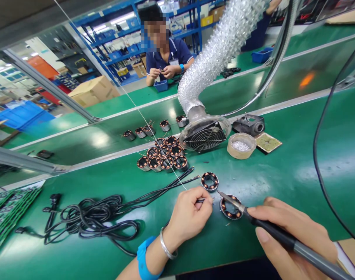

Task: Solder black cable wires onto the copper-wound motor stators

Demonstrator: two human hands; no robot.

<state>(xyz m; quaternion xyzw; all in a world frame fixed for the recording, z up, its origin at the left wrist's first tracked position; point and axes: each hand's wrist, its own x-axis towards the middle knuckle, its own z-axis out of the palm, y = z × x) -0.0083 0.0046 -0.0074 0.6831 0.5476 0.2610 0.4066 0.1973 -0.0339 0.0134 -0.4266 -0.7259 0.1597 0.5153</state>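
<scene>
My left hand (192, 210) is closed in a pinch on a black cable end, and a thin pale wire runs up from beside it. In my right hand (288, 233) is a black soldering iron (270, 229); its metal tip points left, above a copper-wound stator ring (230, 207) lying on the green bench. A second stator ring (209, 181) lies just behind, near my left fingertips. Black power cables (98, 216) are coiled on the bench left of my left hand, their stripped ends near the rings.
Several stators (162, 151) are grouped behind the cables. A fume fan (206, 134) with a silver duct, a round solder tub (241, 146) and a sponge (267, 142) stand behind. Circuit boards (14, 214) lie left. A person (168, 58) sits across; a black cord (319, 155) hangs right.
</scene>
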